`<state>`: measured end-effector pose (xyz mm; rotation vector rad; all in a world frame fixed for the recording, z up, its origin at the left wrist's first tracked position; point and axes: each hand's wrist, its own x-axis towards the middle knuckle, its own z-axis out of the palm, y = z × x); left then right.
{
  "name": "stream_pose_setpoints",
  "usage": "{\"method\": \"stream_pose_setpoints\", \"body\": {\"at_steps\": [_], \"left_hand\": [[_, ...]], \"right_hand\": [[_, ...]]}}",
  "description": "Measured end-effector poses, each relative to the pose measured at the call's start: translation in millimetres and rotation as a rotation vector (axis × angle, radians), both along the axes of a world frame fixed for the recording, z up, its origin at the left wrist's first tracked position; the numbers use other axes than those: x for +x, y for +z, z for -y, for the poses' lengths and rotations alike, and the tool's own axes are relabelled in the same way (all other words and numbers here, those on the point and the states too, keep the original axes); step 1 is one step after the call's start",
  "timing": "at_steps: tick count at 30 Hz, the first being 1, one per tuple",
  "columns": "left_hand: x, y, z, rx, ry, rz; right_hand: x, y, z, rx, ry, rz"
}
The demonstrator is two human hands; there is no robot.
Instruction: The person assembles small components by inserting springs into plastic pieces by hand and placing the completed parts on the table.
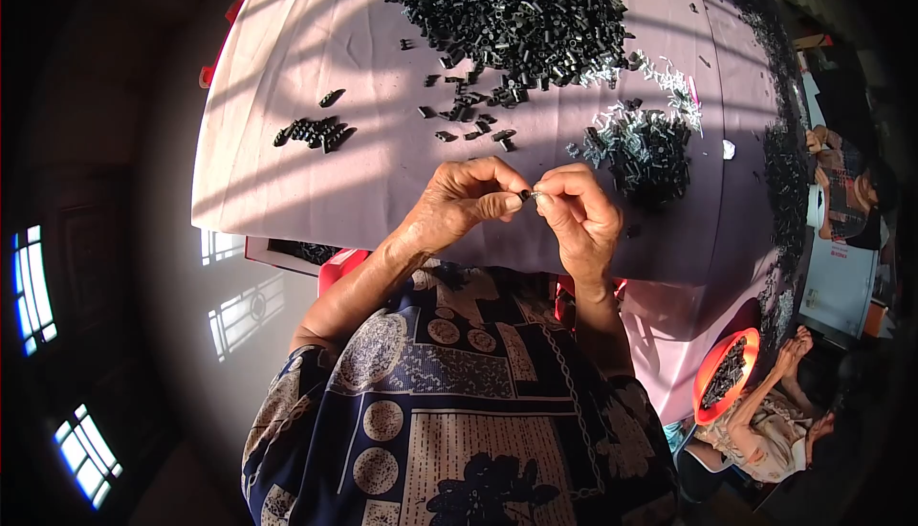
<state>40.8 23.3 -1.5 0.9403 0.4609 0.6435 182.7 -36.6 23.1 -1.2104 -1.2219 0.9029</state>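
Above the near edge of the pink-covered table, my hands meet fingertip to fingertip. My left hand pinches a small black cylindrical piece between thumb and forefinger. Against its end, my right hand pinches a tiny pale, shiny piece; its exact kind is too small to make out. Beyond the hands lies a large heap of short black tubes, with loose ones scattered toward me. On the right sit a pile of small dark pieces and thin clear-white bits. A cluster of black pieces lies at left.
Another table edge strewn with black pieces runs along the right. An orange bowl of dark pieces stands at lower right beside a co-worker's arm. A second person sits farther right. An open box sits below the table's left edge.
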Motion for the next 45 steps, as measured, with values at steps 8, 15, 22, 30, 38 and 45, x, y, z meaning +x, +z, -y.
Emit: {"method": "stream_pose_setpoints", "body": {"at_steps": [8, 15, 22, 30, 38, 45], "left_hand": [[7, 8, 2, -0.003, 0.007, 0.063], [-1, 6, 6, 0.044, -0.004, -0.041], [-13, -7, 24, -0.068, -0.040, -0.057], [-21, -7, 19, -0.100, -0.005, -0.013], [-29, -14, 16, -0.130, 0.012, 0.085], [-31, -7, 13, -0.055, 0.014, 0.139]], "right_hand": [[6, 16, 3, 0.073, -0.006, 0.028], [0, 14, -1, 0.151, 0.019, 0.348], [-12, -4, 17, -0.010, 0.020, 0.265], [-29, -17, 10, -0.021, -0.012, -0.100], [-30, -13, 6, -0.001, 0.051, -0.017], [-33, -6, 5, 0.061, 0.041, -0.103]]}}
